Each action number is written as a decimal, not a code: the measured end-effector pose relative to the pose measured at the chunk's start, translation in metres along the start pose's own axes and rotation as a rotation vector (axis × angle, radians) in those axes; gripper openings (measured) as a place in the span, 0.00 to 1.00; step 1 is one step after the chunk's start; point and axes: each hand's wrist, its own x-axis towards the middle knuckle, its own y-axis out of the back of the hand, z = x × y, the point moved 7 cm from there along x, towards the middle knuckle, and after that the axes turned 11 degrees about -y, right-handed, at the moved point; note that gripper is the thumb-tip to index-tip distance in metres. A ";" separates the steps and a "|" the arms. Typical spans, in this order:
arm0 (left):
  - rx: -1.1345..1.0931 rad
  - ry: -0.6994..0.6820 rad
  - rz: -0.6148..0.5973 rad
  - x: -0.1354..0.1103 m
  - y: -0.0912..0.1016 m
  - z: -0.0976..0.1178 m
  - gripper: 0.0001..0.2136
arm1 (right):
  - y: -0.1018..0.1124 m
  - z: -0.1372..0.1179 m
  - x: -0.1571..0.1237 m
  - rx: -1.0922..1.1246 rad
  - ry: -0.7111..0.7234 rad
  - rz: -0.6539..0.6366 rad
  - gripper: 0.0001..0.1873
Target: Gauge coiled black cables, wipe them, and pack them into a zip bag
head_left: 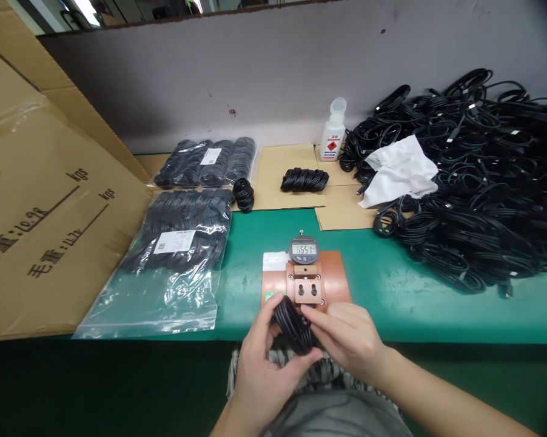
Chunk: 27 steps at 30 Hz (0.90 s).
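A coiled black cable (292, 324) is held between both hands at the near edge of the green table (392, 285). My left hand (264, 364) grips the coil from below and the left, thumb and fingers wrapped round it. My right hand (353, 340) pinches the coil's right side with its fingertips. Just beyond the coil stands a brown test fixture (335, 276) with a digital gauge (304, 249) on top, its display lit.
A big heap of loose black cables (478, 194) with a white cloth (401, 170) fills the right. Bagged coils (182, 233) (210, 161) lie left, beside a cardboard box (41, 200). Cardboard sheets (278, 167), two loose coils (304, 179) (244, 194) and a white bottle (333, 133) sit at the back.
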 end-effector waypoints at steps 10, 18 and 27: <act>-0.004 0.008 0.000 0.001 0.000 0.002 0.36 | 0.000 0.000 0.001 0.008 -0.001 -0.001 0.17; -0.012 -0.005 -0.003 0.003 -0.001 0.004 0.36 | 0.000 0.000 0.000 0.016 0.001 -0.009 0.15; -0.015 0.001 -0.001 0.002 0.000 0.002 0.37 | -0.001 0.001 -0.001 0.015 -0.001 -0.017 0.15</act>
